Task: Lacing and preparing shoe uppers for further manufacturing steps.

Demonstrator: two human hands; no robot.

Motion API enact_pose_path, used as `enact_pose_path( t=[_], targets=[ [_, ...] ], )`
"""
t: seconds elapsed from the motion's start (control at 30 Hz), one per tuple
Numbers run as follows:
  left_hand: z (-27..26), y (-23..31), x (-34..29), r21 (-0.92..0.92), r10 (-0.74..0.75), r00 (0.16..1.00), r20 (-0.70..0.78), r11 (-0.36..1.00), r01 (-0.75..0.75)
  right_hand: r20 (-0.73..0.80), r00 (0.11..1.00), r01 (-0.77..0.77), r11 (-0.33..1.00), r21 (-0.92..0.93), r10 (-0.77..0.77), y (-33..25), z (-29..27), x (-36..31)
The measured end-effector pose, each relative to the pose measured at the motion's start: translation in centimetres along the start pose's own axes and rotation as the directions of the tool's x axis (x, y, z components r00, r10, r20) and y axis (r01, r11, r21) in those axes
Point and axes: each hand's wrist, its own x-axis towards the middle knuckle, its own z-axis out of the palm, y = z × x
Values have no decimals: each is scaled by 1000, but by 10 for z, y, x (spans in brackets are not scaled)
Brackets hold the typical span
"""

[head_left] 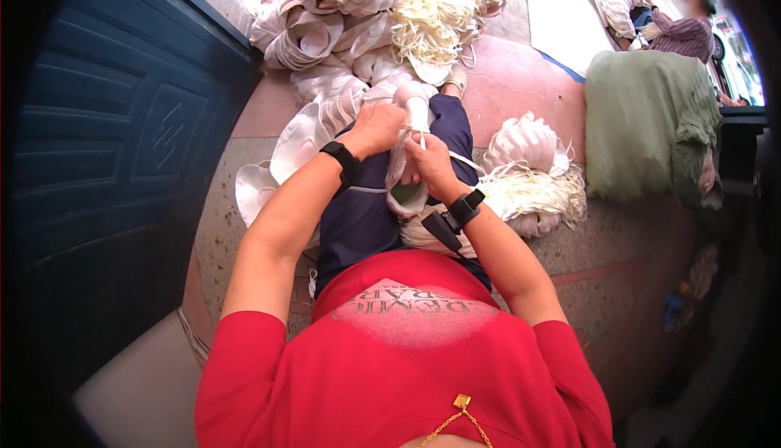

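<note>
Over my lap lies a white shoe upper, its opening toward me and its row of lacing rising between my hands. My left hand is closed at its left edge, near the top of the lacing; what its fingers hold is hidden. At the right edge, my right hand pinches a white shoelace. Lace ends trail out to both sides across my dark trousers. A loose bundle of cream laces lies beside my right leg, with a stack of white uppers just beyond it.
A large heap of white uppers fills the ground ahead, with another bundle of laces on it. A dark blue panelled door stands at left. A green cloth-covered bulk is at right; beyond it sits another person.
</note>
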Motion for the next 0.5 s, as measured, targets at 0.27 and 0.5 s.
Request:
enact_pose_path(
  t=[0.27,0.5],
  targets=[
    [-1,12,-5,177,82,995,-52,982,-72,28,1000,7,999,34,-8,-2,1,-2],
    [1,16,-9,283,258,961,-100,933,-221,27,1000,-13,998,59,12,-4,2,-5]
  ],
)
